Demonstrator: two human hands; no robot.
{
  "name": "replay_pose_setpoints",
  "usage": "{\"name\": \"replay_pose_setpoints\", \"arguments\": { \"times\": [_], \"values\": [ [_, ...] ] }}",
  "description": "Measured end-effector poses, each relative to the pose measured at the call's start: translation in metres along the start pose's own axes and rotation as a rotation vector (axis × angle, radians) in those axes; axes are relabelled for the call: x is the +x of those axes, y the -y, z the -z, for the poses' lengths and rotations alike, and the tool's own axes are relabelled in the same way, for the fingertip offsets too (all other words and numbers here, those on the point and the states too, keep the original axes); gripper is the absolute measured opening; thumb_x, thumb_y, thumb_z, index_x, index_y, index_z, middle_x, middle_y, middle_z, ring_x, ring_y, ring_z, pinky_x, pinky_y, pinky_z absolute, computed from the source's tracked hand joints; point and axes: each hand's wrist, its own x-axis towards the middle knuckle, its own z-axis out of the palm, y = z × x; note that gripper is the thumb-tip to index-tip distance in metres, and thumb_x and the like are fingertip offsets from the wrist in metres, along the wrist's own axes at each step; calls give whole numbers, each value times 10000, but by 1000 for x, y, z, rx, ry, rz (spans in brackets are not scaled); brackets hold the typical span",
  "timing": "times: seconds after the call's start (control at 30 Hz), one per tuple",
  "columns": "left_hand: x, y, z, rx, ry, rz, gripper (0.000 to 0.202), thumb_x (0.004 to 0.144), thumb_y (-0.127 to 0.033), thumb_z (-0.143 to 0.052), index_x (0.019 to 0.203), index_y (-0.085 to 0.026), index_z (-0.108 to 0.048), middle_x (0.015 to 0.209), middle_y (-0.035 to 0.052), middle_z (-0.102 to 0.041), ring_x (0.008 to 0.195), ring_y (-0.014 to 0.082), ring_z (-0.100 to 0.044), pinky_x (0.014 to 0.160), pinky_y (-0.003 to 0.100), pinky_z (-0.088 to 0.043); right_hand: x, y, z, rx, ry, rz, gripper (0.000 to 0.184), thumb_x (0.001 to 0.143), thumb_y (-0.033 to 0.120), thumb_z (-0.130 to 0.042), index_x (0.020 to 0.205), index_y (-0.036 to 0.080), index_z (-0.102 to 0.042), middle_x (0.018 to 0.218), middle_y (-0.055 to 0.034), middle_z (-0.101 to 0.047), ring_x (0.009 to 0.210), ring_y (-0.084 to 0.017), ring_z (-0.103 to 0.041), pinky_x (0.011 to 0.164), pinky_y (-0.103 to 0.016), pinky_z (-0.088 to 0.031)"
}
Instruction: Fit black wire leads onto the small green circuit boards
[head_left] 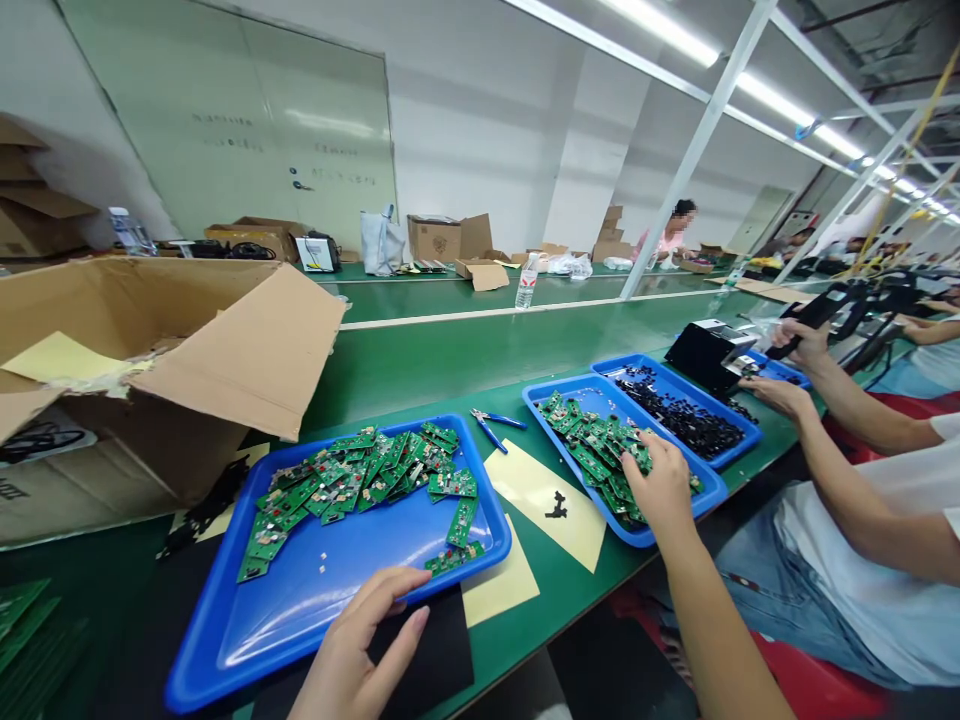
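Note:
My left hand [367,640] is at the front rim of the left blue tray [292,610], thumb and fingers apart with nothing between them. Green circuit boards [382,470] lie heaped along the back of that tray, and a few sit at its right end, close to my fingertips. My right hand [664,485] reaches over the right blue tray [709,490], its thumb and forefinger spread at a pile of similar boards [592,450]. Whether the fingertips touch a board is hard to tell.
Blue-handled cutters [491,430] and yellow paper [547,490] with small black pieces lie between the trays. A large open carton [112,450] stands left. Farther right, a tray of black parts [682,420] sits by a co-worker's hands [787,395]. A bottle [527,282] stands behind.

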Motion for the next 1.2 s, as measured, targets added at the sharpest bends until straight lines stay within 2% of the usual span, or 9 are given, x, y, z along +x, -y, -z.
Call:
{"name": "replay_pose_setpoints", "arguments": {
  "times": [0.07,0.17,0.23,0.37,0.5,0.7,0.8,1.03,1.2],
  "values": [
    [8,-11,-2,-47,11,14,211,815,-262,-584,988,-296,-700,1017,22,-712,956,211,-676,802,247,-555,-24,14,-3,120,78,74,376,826,367,-566,1130,156,-633,1277,-186,-532,1243,-353,-465,1013,-550,-396],
    [27,-35,-13,-148,102,45,200,814,-256,-563,954,-272,-705,990,37,-703,950,212,-658,790,263,-537,-69,38,-10,320,276,176,379,893,389,-457,1210,229,-590,1295,-130,-565,1165,-274,-577,892,-429,-538],
    [42,-50,-25,-231,166,84,197,805,-267,-561,937,-241,-705,967,55,-694,918,216,-647,774,285,-519,-98,52,-16,424,393,230,363,905,372,-463,1235,274,-576,1326,-100,-558,1172,-257,-583,871,-395,-557],
    [67,-62,-55,-362,255,200,211,771,-324,-589,882,-180,-696,870,73,-688,820,217,-622,707,300,-473,-134,63,-21,557,580,277,404,907,247,-503,1304,317,-533,1429,-82,-460,1304,-270,-454,1002,-445,-468],
    [76,-58,-74,-437,290,262,234,772,-377,-561,776,-158,-645,694,36,-639,678,184,-585,605,275,-444,-142,56,-21,393,536,331,460,896,183,-484,1334,320,-501,1421,-80,-455,1293,-263,-466,1024,-437,-451],
    [77,-55,-84,-458,328,331,251,753,-381,-593,618,-170,-576,572,-12,-553,574,143,-507,556,258,-386,-143,43,-18,79,461,501,508,889,131,-445,1380,260,-456,1416,-139,-433,1209,-281,-544,951,-434,-516],
    [80,-54,-89,-481,357,359,254,727,-399,-623,628,-173,-563,570,-25,-545,558,134,-509,549,254,-389,-143,38,-16,-1,449,547,506,887,124,-433,1380,236,-454,1394,-163,-446,1175,-283,-567,917,-426,-542],
    [90,-52,-109,-564,457,446,343,672,-482,-650,632,-185,-484,547,-46,-519,490,95,-480,505,228,-393,-141,23,-12,-87,383,547,493,882,121,-422,1361,222,-482,1290,-170,-518,1122,-287,-589,859,-421,-571],
    [92,-51,-123,-537,495,459,341,719,-484,-621,646,-186,-472,547,-53,-506,488,88,-480,490,216,-381,-138,14,-7,-155,363,507,448,898,147,-414,1320,250,-525,1253,-168,-522,998,-270,-632,779,-422,-590]
  ]
}}
